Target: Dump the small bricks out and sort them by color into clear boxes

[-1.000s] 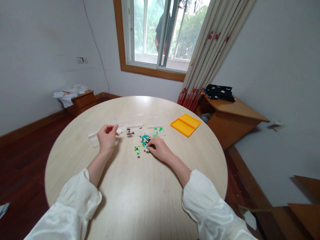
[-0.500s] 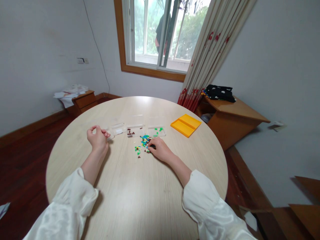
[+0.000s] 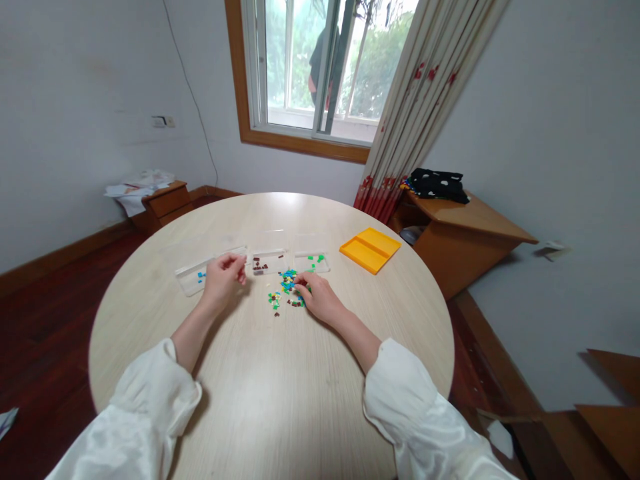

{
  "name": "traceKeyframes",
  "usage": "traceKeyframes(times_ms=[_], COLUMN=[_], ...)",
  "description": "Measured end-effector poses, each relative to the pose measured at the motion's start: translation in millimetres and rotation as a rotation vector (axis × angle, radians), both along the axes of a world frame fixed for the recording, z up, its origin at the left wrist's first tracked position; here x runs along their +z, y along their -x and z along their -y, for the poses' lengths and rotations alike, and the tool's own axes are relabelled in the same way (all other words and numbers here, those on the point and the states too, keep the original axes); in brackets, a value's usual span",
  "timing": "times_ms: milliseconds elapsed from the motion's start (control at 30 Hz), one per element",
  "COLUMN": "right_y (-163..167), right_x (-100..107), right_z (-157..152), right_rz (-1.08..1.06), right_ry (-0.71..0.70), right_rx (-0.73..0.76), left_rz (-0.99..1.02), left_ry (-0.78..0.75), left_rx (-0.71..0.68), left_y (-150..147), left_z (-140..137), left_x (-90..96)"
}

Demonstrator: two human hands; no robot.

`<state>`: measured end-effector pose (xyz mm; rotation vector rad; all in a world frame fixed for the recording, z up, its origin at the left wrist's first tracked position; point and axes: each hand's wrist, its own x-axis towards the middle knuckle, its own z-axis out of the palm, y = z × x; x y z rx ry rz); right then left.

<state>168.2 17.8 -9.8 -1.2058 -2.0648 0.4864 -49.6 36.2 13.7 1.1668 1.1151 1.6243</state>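
A heap of tiny coloured building bricks [image 3: 288,280], blue, green, yellow and brown, lies mid-table. My right hand [image 3: 323,298] rests at its right side, thumb and fingertips curled together among the bricks; whatever they pinch is too small to make out. My left hand [image 3: 223,280] hovers left of the heap with its fingers closed in a pinch, their contents unclear. It partly covers a clear box with blue bricks [image 3: 201,277]. Behind the heap stand a clear box with brown bricks [image 3: 270,271] and another with green bricks [image 3: 327,269].
A yellow two-compartment tray [image 3: 370,251] sits toward the right rear of the round table [image 3: 280,400]. Beyond the table are a window, a curtain [image 3: 400,120] and a wooden cabinet [image 3: 450,240] with dark cloth on top. A small stand with papers [image 3: 170,200] is at left.
My left hand has moved right, from above the left clear boxes toward the heap, uncovering the blue bricks. My right hand has stayed at the heap with its fingers shifting slightly.
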Motion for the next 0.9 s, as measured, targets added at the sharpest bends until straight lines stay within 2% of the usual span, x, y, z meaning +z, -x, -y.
traceKeyframes(times_ms=[67, 200, 300, 467, 633, 900], right_y=[0.9, 2.0, 2.8, 4.2, 4.7, 4.3], right_x=[1.3, 1.9, 2.4, 4.9, 4.6, 4.6], right_z=[1.1, 2.7, 3.7, 6.6, 7.7, 8.3], right_rz=[-0.054, -0.122, -0.144, -0.202, -0.232, -0.251], right_ry=[-0.007, -0.04, -0.049, -0.023, 0.017, 0.037], right_rx=[0.012, 0.049, 0.07, 0.085, 0.122, 0.131], left_rz=[-0.123, -0.18, -0.219, -0.233, -0.182, -0.207], left_ry=[0.04, 0.071, 0.054, 0.032, 0.077, 0.087], left_rx=[-0.175, -0.364, -0.448, -0.474, -0.504, -0.491], left_y=[-10.5, -28.9, -37.5, -42.8, -42.7, -40.6], left_z=[5.6, 13.8, 17.8, 22.0, 22.1, 20.4], left_x=[-2.7, -10.7, -15.6, -17.7, -17.7, -17.0])
